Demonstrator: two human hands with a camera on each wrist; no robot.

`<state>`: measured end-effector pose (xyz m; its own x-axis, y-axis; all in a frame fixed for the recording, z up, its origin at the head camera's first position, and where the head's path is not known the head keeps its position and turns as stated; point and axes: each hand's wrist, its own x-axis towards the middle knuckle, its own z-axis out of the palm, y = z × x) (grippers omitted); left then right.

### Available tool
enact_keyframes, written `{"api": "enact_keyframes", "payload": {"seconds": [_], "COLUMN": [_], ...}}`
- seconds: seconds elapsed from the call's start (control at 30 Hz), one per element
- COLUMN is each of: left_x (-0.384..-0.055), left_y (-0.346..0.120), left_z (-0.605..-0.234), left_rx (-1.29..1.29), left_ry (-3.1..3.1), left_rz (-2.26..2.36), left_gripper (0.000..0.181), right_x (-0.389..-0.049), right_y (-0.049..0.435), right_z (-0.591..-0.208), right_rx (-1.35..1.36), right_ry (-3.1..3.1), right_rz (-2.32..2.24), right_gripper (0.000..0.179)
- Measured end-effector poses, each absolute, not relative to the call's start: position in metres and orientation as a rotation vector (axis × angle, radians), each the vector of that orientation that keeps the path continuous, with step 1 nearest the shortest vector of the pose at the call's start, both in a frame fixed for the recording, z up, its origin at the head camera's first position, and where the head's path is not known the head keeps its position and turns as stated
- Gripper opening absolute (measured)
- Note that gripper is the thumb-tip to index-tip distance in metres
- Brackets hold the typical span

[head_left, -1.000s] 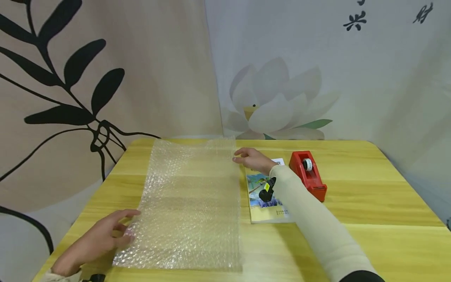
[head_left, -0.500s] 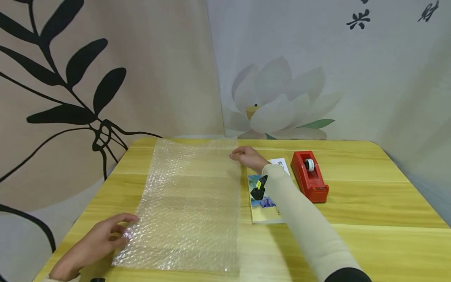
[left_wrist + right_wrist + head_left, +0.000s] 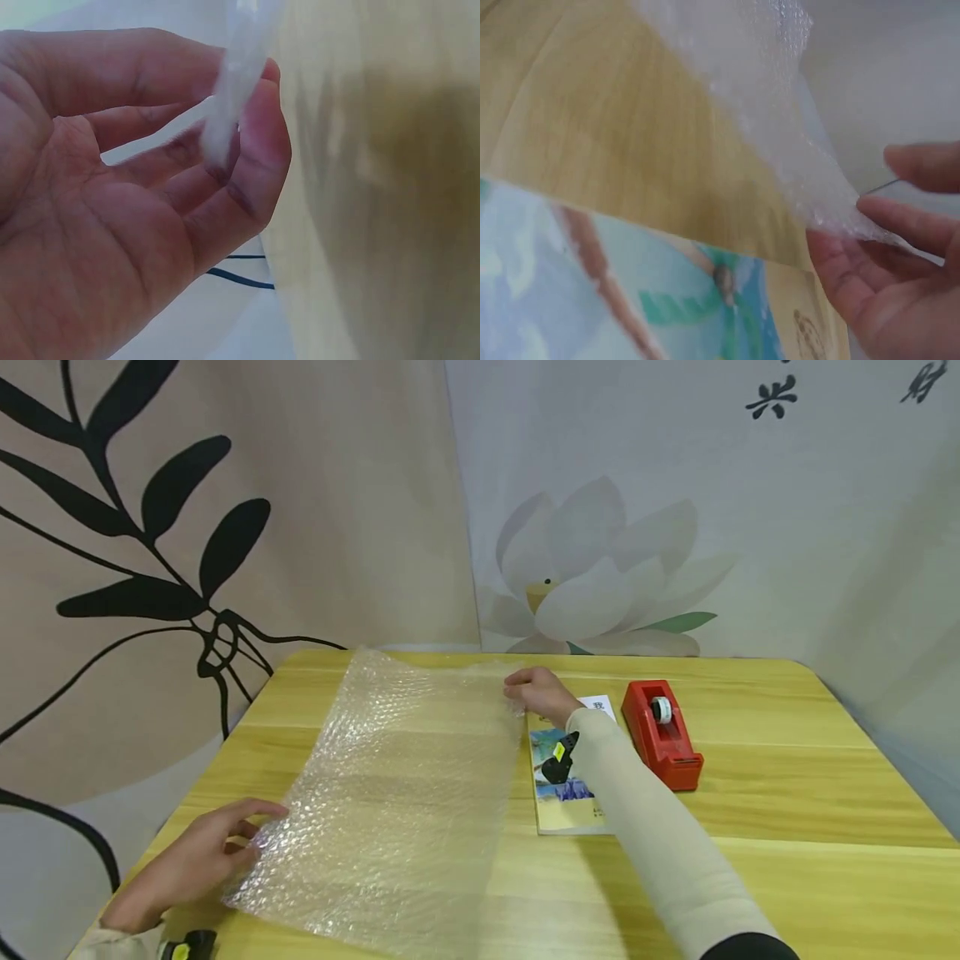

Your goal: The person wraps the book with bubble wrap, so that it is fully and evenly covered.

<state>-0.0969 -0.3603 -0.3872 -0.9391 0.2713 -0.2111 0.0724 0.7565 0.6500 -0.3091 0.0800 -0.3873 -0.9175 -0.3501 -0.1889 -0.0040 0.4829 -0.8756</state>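
Note:
A clear sheet of bubble wrap [image 3: 390,793] stretches at a slant between both hands over the wooden table. My left hand [image 3: 197,862] grips its near left edge; in the left wrist view a strip of bubble wrap [image 3: 234,90] runs between the curled fingers [image 3: 259,142]. At the far right corner, my right hand [image 3: 547,695] holds the wrap. The right wrist view shows that corner caught between the fingers of the right hand [image 3: 896,292], with the thumb apart from it. A paperback book [image 3: 566,814] lies beneath the right wrist, partly hidden by the sleeve.
Right of the book stands a red tape dispenser [image 3: 663,739] with a small roll in it. The yellow wooden table [image 3: 810,777] ends at a curtain [image 3: 360,527] printed with leaves and a lotus.
The bubble wrap has turned, its far right corner shifting right and its near edge now slanting down to the right. Both hands still hold it; the left has moved slightly left and up.

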Motion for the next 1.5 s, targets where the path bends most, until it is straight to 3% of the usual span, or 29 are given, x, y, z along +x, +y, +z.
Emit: {"api": "enact_keyframes", "payload": {"seconds": [0.43, 0.8, 1.03, 1.5], "left_x": [-0.132, -0.166, -0.188, -0.205], "left_y": [-0.371, -0.372, -0.367, -0.365], "left_z": [-0.375, -0.372, -0.37, -0.37], "left_rx": [0.24, 0.298, 0.347, 0.254], "left_ry": [2.746, 2.806, 2.865, 2.856], "left_rz": [0.823, 0.747, 0.705, 0.697], "left_gripper": [0.05, 0.045, 0.04, 0.039], "right_x": [-0.303, -0.29, -0.28, -0.268], "right_y": [0.103, 0.123, 0.131, 0.137], "right_z": [-0.381, -0.379, -0.379, -0.381], "right_rx": [-0.445, -0.481, -0.483, -0.445], "right_ry": [2.607, 2.699, 2.738, 2.692], "right_rz": [-1.252, -1.091, -1.007, -1.058], "right_gripper": [0.026, 0.035, 0.031, 0.03]}}
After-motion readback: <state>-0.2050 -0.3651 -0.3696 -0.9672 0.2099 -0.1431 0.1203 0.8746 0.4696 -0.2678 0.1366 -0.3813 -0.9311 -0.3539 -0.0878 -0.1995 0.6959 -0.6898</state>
